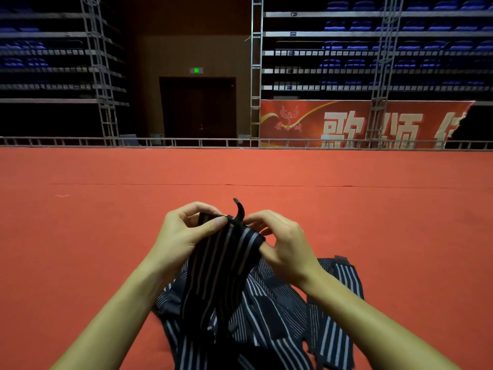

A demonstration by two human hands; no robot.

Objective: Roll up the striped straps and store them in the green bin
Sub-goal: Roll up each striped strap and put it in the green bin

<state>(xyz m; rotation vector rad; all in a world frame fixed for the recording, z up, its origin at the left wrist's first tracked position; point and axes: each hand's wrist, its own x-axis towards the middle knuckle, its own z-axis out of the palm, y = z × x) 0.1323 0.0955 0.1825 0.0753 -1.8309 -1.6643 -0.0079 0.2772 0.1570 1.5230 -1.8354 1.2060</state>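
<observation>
The left hand (181,233) and right hand (280,244) both pinch the top of one striped strap (213,268) between curled fingers and thumbs.

Your left hand (184,231) and right hand (282,244) are bare, with no gloves, rings or watch. Your forearms are uncovered up to the frame's bottom edge; no sleeve shows.

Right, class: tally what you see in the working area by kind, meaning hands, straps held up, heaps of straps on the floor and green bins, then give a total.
Hands: 2 (left hand, right hand)
Held strap: 1
Strap heap on the red carpet: 1
Green bins: 0 in view
Total: 4
</observation>
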